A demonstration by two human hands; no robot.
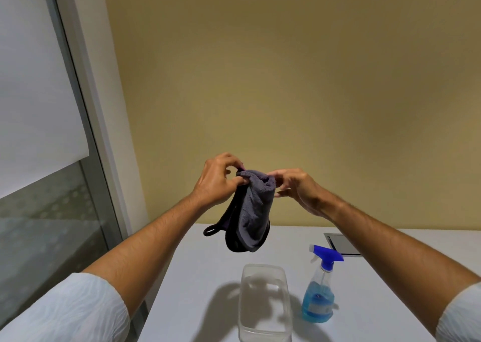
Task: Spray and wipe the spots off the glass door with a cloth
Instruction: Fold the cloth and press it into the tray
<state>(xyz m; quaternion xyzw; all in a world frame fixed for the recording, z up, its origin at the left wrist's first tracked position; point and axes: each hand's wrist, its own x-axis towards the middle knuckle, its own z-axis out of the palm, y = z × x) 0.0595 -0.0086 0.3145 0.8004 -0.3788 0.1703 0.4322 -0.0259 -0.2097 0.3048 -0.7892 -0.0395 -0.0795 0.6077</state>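
Observation:
A grey cloth with a dark edge and a small loop hangs in the air above the white table. My left hand pinches its top left corner. My right hand pinches the top right corner, close beside the left. A spray bottle with blue liquid and a blue trigger stands on the table below my right forearm. The glass door runs along the left, its upper part covered by a white blind.
A clear plastic container stands on the table, left of the spray bottle. A grey metal plate is set into the tabletop at the back right. A yellow wall rises behind the table.

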